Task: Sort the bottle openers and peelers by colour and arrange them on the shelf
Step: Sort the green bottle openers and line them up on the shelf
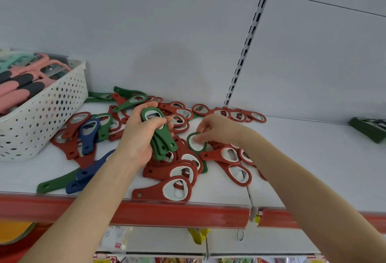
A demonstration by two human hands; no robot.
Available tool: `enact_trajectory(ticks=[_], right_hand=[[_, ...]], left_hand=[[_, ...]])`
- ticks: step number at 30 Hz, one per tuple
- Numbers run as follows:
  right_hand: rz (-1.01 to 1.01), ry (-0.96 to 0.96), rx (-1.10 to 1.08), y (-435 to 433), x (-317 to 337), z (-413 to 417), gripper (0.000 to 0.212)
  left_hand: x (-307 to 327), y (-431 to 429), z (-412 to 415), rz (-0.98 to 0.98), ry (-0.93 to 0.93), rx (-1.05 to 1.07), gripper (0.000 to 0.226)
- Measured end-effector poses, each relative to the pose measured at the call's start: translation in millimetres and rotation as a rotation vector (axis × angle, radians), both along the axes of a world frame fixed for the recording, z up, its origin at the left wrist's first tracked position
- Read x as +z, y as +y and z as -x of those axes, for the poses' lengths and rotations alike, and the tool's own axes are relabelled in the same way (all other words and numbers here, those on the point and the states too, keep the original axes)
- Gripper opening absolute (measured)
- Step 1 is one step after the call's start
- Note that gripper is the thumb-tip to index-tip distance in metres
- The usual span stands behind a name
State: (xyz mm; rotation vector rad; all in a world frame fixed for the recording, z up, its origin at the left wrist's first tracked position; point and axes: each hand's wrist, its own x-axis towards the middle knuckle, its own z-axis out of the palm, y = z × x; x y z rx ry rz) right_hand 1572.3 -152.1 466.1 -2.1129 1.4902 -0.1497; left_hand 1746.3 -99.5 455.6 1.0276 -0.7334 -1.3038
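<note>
While left hand grips stack, right hand pinches one opener.

basket: white perforated plastic, smooth, slight sheen. peelers inside it: pink, black & mint grips, matt, soft-looking. right of basket, red openers, blue opener & green opener stack: matt coating, rubbery look, w/ pale flat inserts round the holes, poss metal. lone green opener: same finish. shelf under basket: white, smooth, matt. front strip below basket: red plastic, glossy. back panel behind basket: smooth, matt
</note>
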Motion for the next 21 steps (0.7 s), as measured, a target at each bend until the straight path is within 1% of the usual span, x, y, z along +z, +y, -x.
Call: enact_trajectory(ticks=[3, 5, 6, 7, 8, 9, 10, 11, 13, 14, 16, 17, 19, 21], right_hand=[[0.126, -0.306, -0.16, -4.9, 16.4, 8.7, 0.007], [0.168, -0.518, -0.242, -7.1, 34.0, 11.0, 0.006], [0.15, -0.616, -0.256, -7.0, 40.8, 9.0, 0.007], [0.111, -0.695, -0.25, -5.8, 45.1, 4.1, 0.007], [0.063, -0.739, -0.23, -3.8, 46.4, -3.2, 0.007], [0.022, -0.761, -0.197, -2.0, 44.5, -11.6, 0.008], [-0.002, -0.768, -0.162, -0.3, 40.7, -19.9, 0.009], [0.0, -0.764, -0.138, -0.2, 35.2, -26.8, 0.009], [0.108, -0.703, -0.14, -6.5, 23.8, -32.6, 0.009], [0.202, -0.616, -0.147, -12.7, 18.6, -31.4, 0.011], [0.328, -0.366, -0.139, -26.4, 7.4, -24.0, 0.02], [0.334, -0.236, -0.122, -32.2, 1.0, -19.3, 0.025], [0.275, -0.021, -0.079, -38.7, -13.0, -11.3, 0.033], [0.244, 0.103, -0.043, -38.2, -21.9, -6.6, 0.037]], left_hand=[[2.4, 0.4, -0.2, 0.004, 0.011, -0.008, 0.031], [4.8, 0.2, 0.4, -0.006, 0.04, -0.046, 0.025], [6.4, 0.2, 1.3, -0.008, 0.058, -0.088, 0.028], [7.8, 0.1, 2.8, -0.011, 0.072, -0.139, 0.039], [9.3, 0.3, 4.9, -0.016, 0.069, -0.19, 0.053], [10.7, 1.2, 8.2, -0.02, 0.05, -0.226, 0.061], [12.1, 2.5, 12.1, -0.019, 0.024, -0.235, 0.06], [12.0, 3.0, 14.8, -0.016, -0.001, -0.226, 0.052], [10.5, 2.9, 15.8, -0.018, -0.019, -0.167, 0.036], [9.5, 3.1, 13.6, -0.028, -0.004, -0.136, 0.034], [7.7, 3.8, 6.5, -0.042, 0.031, -0.093, 0.034], [7.5, 4.8, 2.7, -0.042, 0.043, -0.089, 0.033], [7.1, 6.7, -2.7, -0.025, 0.06, -0.106, 0.028], [6.6, 7.1, -4.9, -0.019, 0.068, -0.104, 0.025]])
